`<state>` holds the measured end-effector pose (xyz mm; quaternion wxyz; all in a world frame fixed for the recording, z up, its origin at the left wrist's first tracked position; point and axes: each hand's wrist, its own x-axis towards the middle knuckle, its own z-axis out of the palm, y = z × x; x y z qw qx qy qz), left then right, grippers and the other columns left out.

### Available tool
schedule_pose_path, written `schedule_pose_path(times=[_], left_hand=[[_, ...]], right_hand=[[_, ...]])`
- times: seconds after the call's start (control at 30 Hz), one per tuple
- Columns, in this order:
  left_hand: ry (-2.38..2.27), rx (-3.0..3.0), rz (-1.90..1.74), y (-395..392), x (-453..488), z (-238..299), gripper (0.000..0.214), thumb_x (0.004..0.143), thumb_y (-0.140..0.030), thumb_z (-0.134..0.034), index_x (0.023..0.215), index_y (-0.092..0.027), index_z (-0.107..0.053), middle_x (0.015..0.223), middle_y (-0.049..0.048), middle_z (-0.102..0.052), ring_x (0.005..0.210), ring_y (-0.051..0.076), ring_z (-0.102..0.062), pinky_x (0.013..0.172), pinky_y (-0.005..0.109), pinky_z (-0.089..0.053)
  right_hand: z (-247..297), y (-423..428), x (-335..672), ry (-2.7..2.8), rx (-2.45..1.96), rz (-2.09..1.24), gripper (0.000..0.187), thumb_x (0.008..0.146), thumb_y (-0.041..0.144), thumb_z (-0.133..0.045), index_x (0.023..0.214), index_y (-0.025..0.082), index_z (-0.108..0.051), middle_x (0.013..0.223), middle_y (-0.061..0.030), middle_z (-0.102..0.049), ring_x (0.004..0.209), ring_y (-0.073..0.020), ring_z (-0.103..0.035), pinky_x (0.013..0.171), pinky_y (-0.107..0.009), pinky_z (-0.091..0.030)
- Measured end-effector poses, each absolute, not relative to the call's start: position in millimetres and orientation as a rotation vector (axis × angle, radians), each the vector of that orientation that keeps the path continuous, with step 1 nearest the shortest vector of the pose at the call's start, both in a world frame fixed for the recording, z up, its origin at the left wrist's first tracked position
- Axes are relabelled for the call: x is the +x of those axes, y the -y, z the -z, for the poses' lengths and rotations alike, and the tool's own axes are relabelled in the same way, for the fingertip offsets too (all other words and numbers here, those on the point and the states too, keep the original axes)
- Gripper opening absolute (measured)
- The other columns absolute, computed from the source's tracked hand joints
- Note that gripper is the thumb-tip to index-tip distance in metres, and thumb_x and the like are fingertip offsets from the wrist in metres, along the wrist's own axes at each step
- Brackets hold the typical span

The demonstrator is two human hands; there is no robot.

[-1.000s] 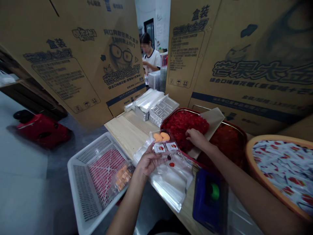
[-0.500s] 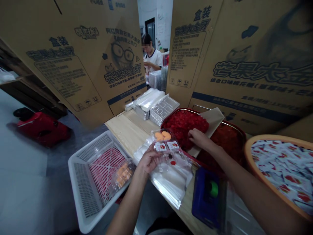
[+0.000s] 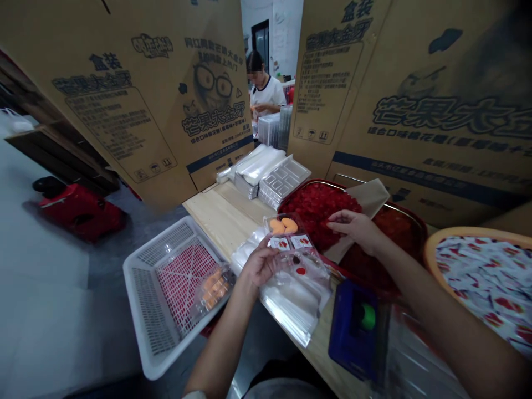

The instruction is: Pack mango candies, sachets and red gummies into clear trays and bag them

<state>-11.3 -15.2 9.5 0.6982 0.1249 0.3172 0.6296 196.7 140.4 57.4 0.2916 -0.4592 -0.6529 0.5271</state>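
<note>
My left hand point(image 3: 262, 265) grips the near left edge of a clear plastic compartment tray point(image 3: 286, 256). In the tray's far part lie orange curved pieces point(image 3: 284, 225), with two small printed sachets point(image 3: 300, 241) in the middle. A red piece point(image 3: 301, 271) and a dark piece show in the nearer part. Over a red-rimmed tray heaped with red pieces point(image 3: 318, 208) is my right hand point(image 3: 353, 228), thumb and forefinger pinched together; whatever is between the fingertips is too small to make out. Under the held tray lies a stack of clear plastic bags point(image 3: 291, 313).
A white basket point(image 3: 135, 299) holding a filled pack stands left of the table. Stacked clear trays point(image 3: 285, 178) sit at the back. A blue tape dispenser point(image 3: 353, 332) and an orange tub of sachets point(image 3: 434, 252) are at right. Tall cartons point(image 3: 158, 111) flank a co-worker point(image 3: 268, 91).
My right hand has lifted slightly off the red pieces, its fingers less buried in them. The left hand keeps hold of the compartment tray. The whole view has shifted a little.
</note>
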Motion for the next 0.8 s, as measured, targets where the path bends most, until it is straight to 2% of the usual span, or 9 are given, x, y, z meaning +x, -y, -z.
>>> schedule_pose_path(times=[0.13, 0.27, 0.33, 0.47, 0.57, 0.67, 0.8], left_hand=[[-0.696, 0.233, -1.401, 13, -11, -8, 0.057, 0.073, -0.007, -0.058, 0.125, -0.026, -0.044, 0.096, 0.0057, -0.068, 0.089, 0.024, -0.068, 0.08, 0.044, -0.053], [-0.677, 0.229, -1.407, 11, -12, -6, 0.045, 0.077, -0.015, -0.059, 0.12, -0.024, -0.05, 0.103, 0.0075, -0.067, 0.087, 0.023, -0.068, 0.08, 0.044, -0.053], [-0.674, 0.243, -1.417, 10, -11, -4, 0.044, 0.077, -0.015, -0.06, 0.119, -0.023, -0.051, 0.105, 0.0076, -0.067, 0.086, 0.022, -0.067, 0.08, 0.043, -0.053], [-0.672, 0.261, -1.438, 10, -11, -1, 0.042, 0.077, -0.015, -0.06, 0.117, -0.023, -0.053, 0.105, 0.0075, -0.067, 0.088, 0.022, -0.067, 0.082, 0.045, -0.053], [-0.678, 0.233, -1.437, 10, -11, -2, 0.043, 0.077, -0.015, -0.06, 0.119, -0.023, -0.052, 0.107, 0.0081, -0.066, 0.089, 0.023, -0.067, 0.083, 0.046, -0.052], [-0.67, 0.196, -1.427, 11, -11, -4, 0.044, 0.079, -0.014, -0.058, 0.121, -0.023, -0.05, 0.108, 0.0089, -0.066, 0.091, 0.023, -0.067, 0.083, 0.046, -0.052], [-0.658, 0.163, -1.44, 12, -11, -5, 0.047, 0.079, -0.011, -0.054, 0.124, -0.024, -0.048, 0.109, 0.0083, -0.066, 0.091, 0.023, -0.067, 0.084, 0.045, -0.052]], right_hand=[[-77, -103, 176, 1.943, -1.055, -1.612, 0.033, 0.056, 0.042, -0.074, 0.077, 0.02, -0.06, 0.067, 0.0004, -0.061, 0.06, -0.0135, -0.053, 0.054, -0.024, -0.041], [-75, -68, 149, 2.228, -0.821, -1.633, 0.015, 0.064, 0.03, -0.064, 0.071, 0.018, -0.059, 0.062, 0.0024, -0.058, 0.058, -0.0126, -0.053, 0.054, -0.023, -0.04], [-68, -59, 140, 2.365, -0.763, -1.514, 0.006, 0.067, 0.023, -0.059, 0.069, 0.018, -0.061, 0.061, 0.0024, -0.058, 0.057, -0.0128, -0.053, 0.055, -0.024, -0.041], [-60, -55, 136, 2.539, -0.662, -1.251, 0.019, 0.072, 0.014, -0.054, 0.081, 0.019, -0.07, 0.079, -0.0019, -0.068, 0.072, -0.0162, -0.06, 0.068, -0.027, -0.046], [-62, -65, 145, 2.48, -0.704, -1.134, 0.022, 0.077, 0.015, -0.051, 0.086, 0.02, -0.071, 0.089, -0.0038, -0.067, 0.082, -0.0172, -0.061, 0.073, -0.027, -0.047], [-60, -89, 158, 2.486, -0.926, -0.841, 0.02, 0.08, 0.015, -0.052, 0.091, 0.019, -0.069, 0.091, -0.0052, -0.064, 0.084, -0.0172, -0.06, 0.075, -0.026, -0.045], [-49, -128, 173, 2.682, -1.442, -0.177, 0.022, 0.084, 0.015, -0.05, 0.1, 0.016, -0.066, 0.101, -0.0117, -0.061, 0.093, -0.0216, -0.058, 0.075, -0.029, -0.041]])
